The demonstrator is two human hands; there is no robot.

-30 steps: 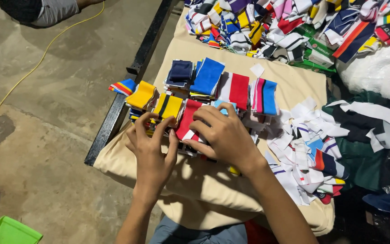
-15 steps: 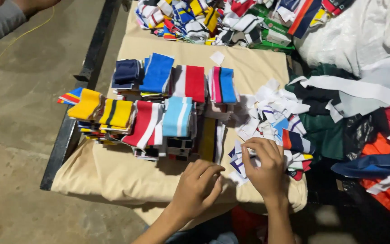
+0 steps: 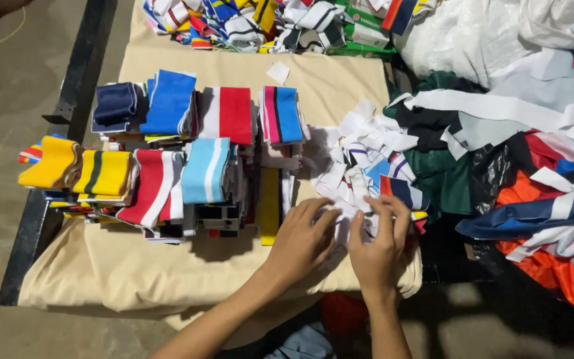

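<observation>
My left hand (image 3: 302, 239) and my right hand (image 3: 377, 242) meet at the near edge of a loose heap of small white and striped fabric pieces (image 3: 367, 156). The fingers of both hands pinch a white piece from that heap. To the left stand sorted stacks of folded striped bands: yellow (image 3: 74, 171), red and white (image 3: 154, 183), light blue (image 3: 205, 169), blue (image 3: 169, 101), red (image 3: 228, 113) and pink and blue (image 3: 282, 114). All rest on a table covered with a beige cloth (image 3: 167, 272).
A black metal frame (image 3: 48, 193) runs along the table's left side above a concrete floor. Large piles of green, white, orange and blue fabric (image 3: 519, 153) fill the right. More mixed striped bands (image 3: 247, 23) lie at the far end.
My hands left the sorted stacks and moved right to the loose heap, where they now pinch a white piece. The view shifted right and closer.
</observation>
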